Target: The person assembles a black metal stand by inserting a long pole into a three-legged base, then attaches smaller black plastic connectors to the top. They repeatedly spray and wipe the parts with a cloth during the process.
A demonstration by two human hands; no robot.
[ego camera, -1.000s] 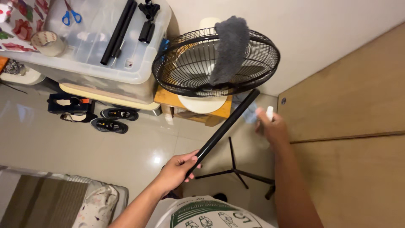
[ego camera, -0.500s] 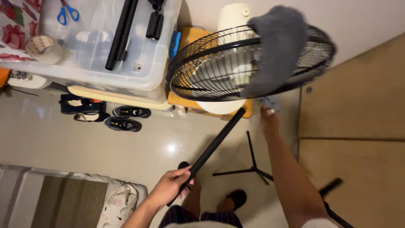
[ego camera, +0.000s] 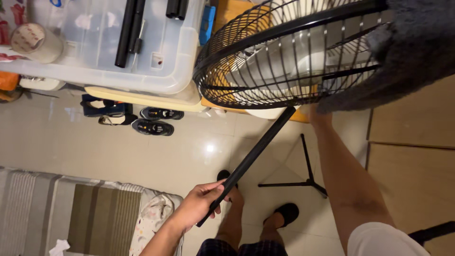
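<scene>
Fan pole held under the cage
Left hand (ego camera: 201, 205) gripped the black pole (ego camera: 251, 159) at lower centre; right hand, hidden behind the fan cage (ego camera: 284, 57), grip unclear; next likely steadying.

Right hand hidden behind the round black wire fan guard (ego camera: 284, 57). Dark grey fuzzy cloth (ego camera: 407, 52) cut off at the top and right edges, blurred.
</scene>
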